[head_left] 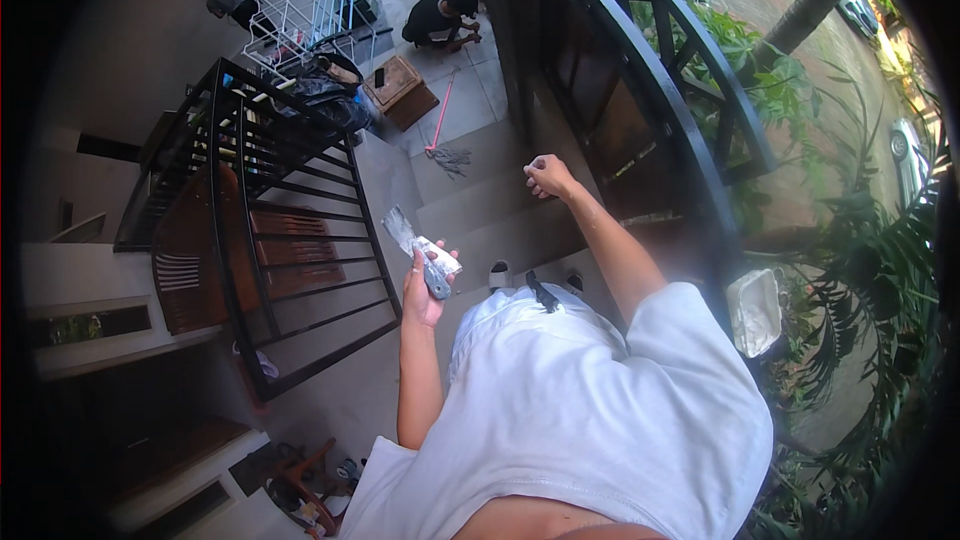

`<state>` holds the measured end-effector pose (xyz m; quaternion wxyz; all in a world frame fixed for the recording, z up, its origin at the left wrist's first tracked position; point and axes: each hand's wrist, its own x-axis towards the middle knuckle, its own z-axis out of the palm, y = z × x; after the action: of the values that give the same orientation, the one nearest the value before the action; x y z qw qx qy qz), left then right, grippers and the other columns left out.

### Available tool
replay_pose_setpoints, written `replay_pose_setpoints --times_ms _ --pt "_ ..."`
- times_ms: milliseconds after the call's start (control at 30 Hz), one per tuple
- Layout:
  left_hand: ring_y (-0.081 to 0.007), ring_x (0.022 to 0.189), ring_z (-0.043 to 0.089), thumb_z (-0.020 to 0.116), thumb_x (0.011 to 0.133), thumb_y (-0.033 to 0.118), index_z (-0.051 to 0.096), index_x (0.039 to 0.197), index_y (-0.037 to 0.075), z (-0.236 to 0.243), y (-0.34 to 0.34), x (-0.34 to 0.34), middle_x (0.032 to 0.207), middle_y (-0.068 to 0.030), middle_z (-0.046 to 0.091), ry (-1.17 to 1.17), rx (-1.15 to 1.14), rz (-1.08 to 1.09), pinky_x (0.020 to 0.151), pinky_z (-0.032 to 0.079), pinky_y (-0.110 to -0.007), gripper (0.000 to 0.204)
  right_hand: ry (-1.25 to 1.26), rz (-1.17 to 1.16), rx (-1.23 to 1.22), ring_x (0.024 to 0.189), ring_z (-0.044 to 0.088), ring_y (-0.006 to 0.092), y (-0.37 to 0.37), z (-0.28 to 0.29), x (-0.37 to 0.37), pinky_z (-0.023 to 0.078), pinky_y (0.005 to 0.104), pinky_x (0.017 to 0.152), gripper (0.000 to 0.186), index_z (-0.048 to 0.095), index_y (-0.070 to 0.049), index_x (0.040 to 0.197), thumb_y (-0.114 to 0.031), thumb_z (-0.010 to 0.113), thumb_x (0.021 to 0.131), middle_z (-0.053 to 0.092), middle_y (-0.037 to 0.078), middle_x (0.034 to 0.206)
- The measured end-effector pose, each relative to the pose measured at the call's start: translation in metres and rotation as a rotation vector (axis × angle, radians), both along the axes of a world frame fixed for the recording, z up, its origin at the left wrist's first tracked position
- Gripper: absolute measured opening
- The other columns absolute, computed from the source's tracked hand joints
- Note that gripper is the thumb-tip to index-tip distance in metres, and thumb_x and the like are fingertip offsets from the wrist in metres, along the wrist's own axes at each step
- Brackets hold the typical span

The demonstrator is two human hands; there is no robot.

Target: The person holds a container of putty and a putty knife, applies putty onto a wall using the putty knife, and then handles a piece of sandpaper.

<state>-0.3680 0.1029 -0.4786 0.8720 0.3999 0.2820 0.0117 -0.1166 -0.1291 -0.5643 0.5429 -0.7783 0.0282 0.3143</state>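
Observation:
My left hand [420, 298], in front of my body left of centre, is closed around a putty knife [437, 282] with a grey handle. Its wide blade, smeared with pale material, points up and away from me. A white block-like piece [446, 259] sits in the same hand beside the handle; what exactly it is, I cannot make out. My right hand [549, 177] reaches forward over the steps near the dark wooden panel [620, 125]. Its fingers are curled in, whitish at the tips, and whatever they may hold is hidden.
Grey steps [480, 205] lead down to tiles, with a pink-handled mop [447, 155] and a wooden box [402, 90]. A person [435, 20] crouches beyond. Black railing [305, 232] stands left; a whitish plastic container [755, 312] is at right, near plants [880, 310].

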Motion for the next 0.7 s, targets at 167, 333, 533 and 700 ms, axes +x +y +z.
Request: replay_pose_setpoints --times_ms 167,333,533,700 --pt "-0.028 0.114 0.061 0.048 0.101 0.045 0.053 0.099 0.009 0.001 -0.004 -0.006 0.129 -0.0072 0.058 0.045 -0.007 0.083 0.065 0.054 -0.024 0.036 0.015 0.071 -0.016 0.06 0.062 0.0136 0.01 -0.011 -0.011 0.054 0.0279 0.055 0.023 0.064 0.0 0.1 -0.022 0.059 0.094 0.066 0.007 0.078" --pt "-0.0281 0.113 0.063 0.047 0.101 0.045 0.053 0.098 0.008 -0.001 -0.007 -0.001 0.127 -0.0085 0.059 0.054 0.001 0.091 0.058 0.05 -0.021 0.037 0.073 0.122 -0.006 0.063 0.065 0.0161 0.009 -0.032 -0.044 0.057 0.0298 0.057 0.025 0.065 0.002 0.101 -0.022 0.059 0.094 0.067 0.009 0.079" --pt "-0.03 0.11 0.064 0.049 0.1 0.046 0.054 0.096 0.005 -0.001 -0.015 0.014 0.127 -0.0111 0.058 0.067 0.014 0.051 0.057 0.052 -0.022 0.041 0.152 0.106 -0.059 0.065 0.066 0.0173 -0.031 -0.061 -0.084 0.057 0.0305 0.058 0.025 0.064 0.002 0.103 -0.021 0.058 0.094 0.068 0.01 0.082" --pt "-0.0286 0.111 0.064 0.05 0.099 0.047 0.053 0.099 0.005 0.008 -0.025 0.022 0.126 -0.0108 0.059 0.074 0.036 0.013 0.054 0.053 -0.018 0.042 0.221 -0.01 -0.09 0.063 0.066 0.0191 -0.067 -0.075 -0.104 0.056 0.0325 0.056 0.025 0.063 0.003 0.105 -0.02 0.058 0.095 0.069 0.013 0.084"
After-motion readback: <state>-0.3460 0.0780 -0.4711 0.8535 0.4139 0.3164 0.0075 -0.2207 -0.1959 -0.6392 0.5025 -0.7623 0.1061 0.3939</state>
